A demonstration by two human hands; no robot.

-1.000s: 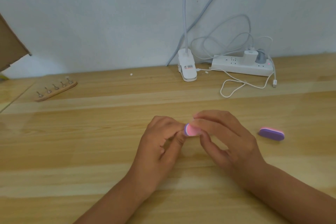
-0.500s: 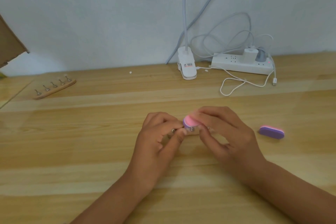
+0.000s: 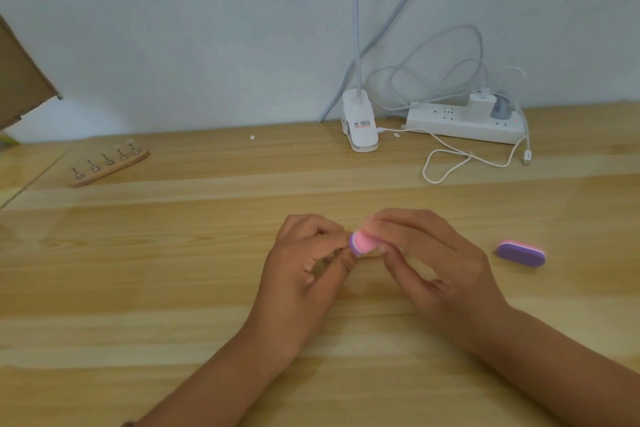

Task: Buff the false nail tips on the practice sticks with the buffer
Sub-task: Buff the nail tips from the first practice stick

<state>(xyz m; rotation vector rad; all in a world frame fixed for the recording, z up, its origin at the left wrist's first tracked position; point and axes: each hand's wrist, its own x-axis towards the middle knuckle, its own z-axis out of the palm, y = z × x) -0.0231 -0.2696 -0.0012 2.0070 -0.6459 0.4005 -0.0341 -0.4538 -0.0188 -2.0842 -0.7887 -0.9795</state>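
In the middle of the wooden table my right hand (image 3: pixel 429 263) grips a small pink and purple buffer (image 3: pixel 361 243), blurred by motion. My left hand (image 3: pixel 304 270) has its fingers curled and pinches a practice stick right against the buffer; the stick and its nail tip are almost wholly hidden by my fingers. A wooden holder (image 3: pixel 109 166) with several metal practice sticks stands at the far left of the table.
A second purple and pink buffer (image 3: pixel 520 253) lies to the right of my hands. At the back stand a white clip lamp base (image 3: pixel 360 128), a power strip (image 3: pixel 465 125) with chargers, and a loose white cable (image 3: pixel 460 159). A cardboard edge (image 3: pixel 20 80) juts in at the left.
The buffer has shifted back and forth over the stick between my hands, tilting up and then down again. My hands have stayed in the same spot.
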